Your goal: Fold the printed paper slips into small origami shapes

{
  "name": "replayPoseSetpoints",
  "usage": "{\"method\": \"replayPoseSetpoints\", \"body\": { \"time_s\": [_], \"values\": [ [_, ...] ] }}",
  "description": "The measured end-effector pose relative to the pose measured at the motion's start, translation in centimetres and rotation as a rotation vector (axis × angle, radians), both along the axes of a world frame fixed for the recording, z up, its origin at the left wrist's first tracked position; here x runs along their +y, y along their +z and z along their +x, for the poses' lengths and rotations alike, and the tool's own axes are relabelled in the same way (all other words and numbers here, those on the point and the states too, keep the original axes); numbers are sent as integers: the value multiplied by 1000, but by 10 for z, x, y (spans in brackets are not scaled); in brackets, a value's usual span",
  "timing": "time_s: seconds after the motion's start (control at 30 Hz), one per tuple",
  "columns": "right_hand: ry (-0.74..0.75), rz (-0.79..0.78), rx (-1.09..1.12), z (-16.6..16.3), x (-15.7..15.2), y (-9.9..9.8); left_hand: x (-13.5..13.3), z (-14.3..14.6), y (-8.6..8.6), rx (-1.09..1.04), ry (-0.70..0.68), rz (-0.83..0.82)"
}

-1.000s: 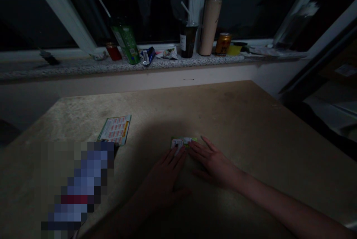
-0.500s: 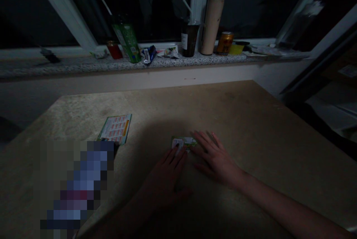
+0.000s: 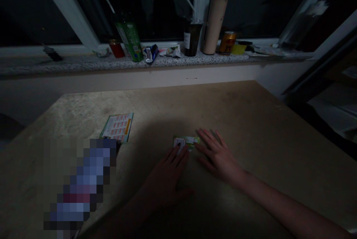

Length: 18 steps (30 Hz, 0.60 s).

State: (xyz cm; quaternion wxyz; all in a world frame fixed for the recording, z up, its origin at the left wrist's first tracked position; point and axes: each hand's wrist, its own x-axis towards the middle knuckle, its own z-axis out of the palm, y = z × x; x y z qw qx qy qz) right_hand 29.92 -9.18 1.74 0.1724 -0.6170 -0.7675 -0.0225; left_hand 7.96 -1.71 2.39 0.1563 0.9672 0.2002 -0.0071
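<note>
A small green and white printed packet or folded paper (image 3: 192,141) lies flat near the middle of the table; the dim light hides its exact kind. The outstretched fingertips of my left hand (image 3: 167,172) rest on its near left part. Close by its right edge is my right hand (image 3: 217,155), fingers spread, with a fingertip at or just beside that edge. Neither hand grips anything.
On the tabletop (image 3: 237,112), a printed sheet (image 3: 117,126) lies at left beside a pixelated blurred object (image 3: 86,179). The windowsill (image 3: 161,60) bears a green carton (image 3: 132,41), a dark cup (image 3: 192,40), a tall tumbler (image 3: 217,19), an orange can (image 3: 228,42) and crumpled wrappers (image 3: 151,53).
My right hand has slid slightly right, uncovering more of the packet's right end. My left hand stays on it. The whole view has shifted a little.
</note>
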Motion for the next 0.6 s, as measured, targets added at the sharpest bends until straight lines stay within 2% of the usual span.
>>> {"method": "replayPoseSetpoints", "body": {
  "time_s": [0.6],
  "values": [
    [-25, 72, -35, 4, 2, -2, -1, 1, -2, -27, -5, 14]
  ]
}}
